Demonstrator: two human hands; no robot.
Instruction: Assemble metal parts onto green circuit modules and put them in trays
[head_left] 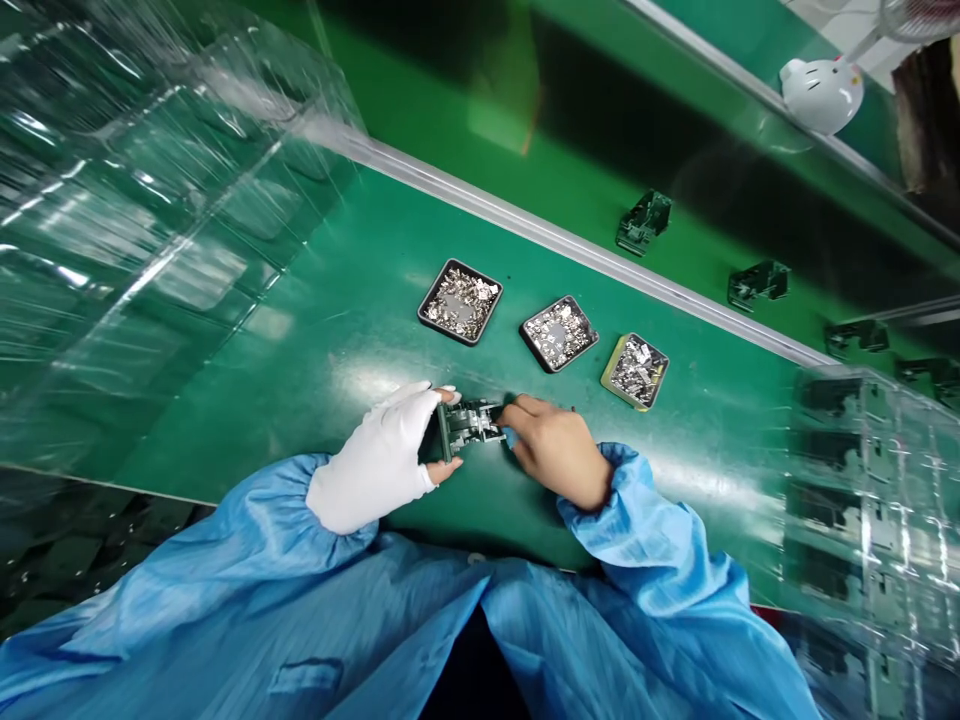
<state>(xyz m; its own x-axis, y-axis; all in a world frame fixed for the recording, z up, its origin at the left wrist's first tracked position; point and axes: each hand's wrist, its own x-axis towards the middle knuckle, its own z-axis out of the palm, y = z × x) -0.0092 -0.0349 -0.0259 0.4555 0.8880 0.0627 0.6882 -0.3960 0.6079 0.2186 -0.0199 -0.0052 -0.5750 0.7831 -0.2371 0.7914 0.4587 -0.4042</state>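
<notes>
My left hand (386, 460), in a white glove with bare fingertips, grips a dark green-grey plastic housing (471, 424) with metal-looking parts in its middle. Thumb and fingers hold the housing by its left end, just above the green tabletop. My right hand (553, 447) is bare, its fingers pinched together at the housing's right end. Something small and blue (511, 438) shows at those fingertips; what it is, I cannot make out. Beyond the hands stand three small square trays of shiny metal pieces: a left tray (426, 318), a middle tray (534, 357) and a yellow-sided right tray (613, 362).
Clear plastic blister trays (187, 240) rise at the left. More blister trays (862, 480) at the right hold dark housings. Several similar housings (645, 222) stand on the green belt behind a metal rail (480, 207). A white fan base (821, 95) sits on a shelf above.
</notes>
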